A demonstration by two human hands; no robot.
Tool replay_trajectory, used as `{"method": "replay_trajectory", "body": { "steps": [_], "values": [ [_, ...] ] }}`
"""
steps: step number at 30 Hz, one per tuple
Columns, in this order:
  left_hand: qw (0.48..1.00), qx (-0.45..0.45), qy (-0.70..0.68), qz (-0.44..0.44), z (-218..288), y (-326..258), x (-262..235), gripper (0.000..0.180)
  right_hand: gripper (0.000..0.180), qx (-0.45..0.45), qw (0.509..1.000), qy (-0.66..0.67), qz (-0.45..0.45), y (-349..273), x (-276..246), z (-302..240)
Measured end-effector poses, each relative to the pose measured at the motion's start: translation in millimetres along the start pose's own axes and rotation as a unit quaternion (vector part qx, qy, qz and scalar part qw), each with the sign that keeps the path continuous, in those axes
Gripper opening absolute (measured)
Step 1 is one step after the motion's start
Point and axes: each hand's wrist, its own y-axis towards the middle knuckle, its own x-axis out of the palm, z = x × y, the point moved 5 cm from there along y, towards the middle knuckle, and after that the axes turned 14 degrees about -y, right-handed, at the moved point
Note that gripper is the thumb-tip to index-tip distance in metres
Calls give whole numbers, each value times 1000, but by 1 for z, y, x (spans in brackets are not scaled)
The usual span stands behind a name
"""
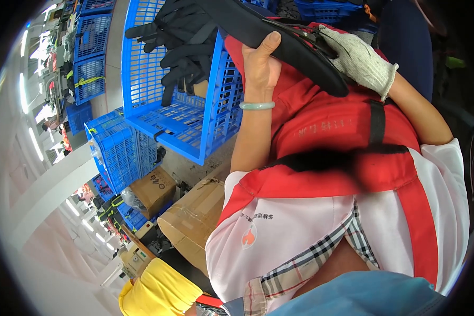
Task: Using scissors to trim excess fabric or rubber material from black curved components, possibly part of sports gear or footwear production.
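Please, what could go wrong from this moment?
The bangle above the left hand might catch on the slotted basket beside it. The black strip is long, so it could slip if that hand loosens. The black pieces heaped in the basket might tangle.

Pale, faded characters (321, 128) are running across the red apron (347, 145), small dark characters (257, 217) are sitting beside a rounded orange-red emblem (249, 237) on the white shirt (300, 216), and dark print (155, 180) with a circular mark (161, 186) is showing on the brown carton (150, 197) at left.
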Motion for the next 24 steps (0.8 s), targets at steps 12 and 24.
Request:
{"method": "replay_trajectory", "body": {
  "steps": [12, 24],
  "values": [
    [1000, 11, -22, 0, 9, 4, 2, 30, 62, -18, 997, -54, 52, -1, 7, 7],
    [999, 7, -42, 2, 0, 1, -2, 31, 70, -7, 1000, -14, 14, 6, 14, 12]
  ]
}}
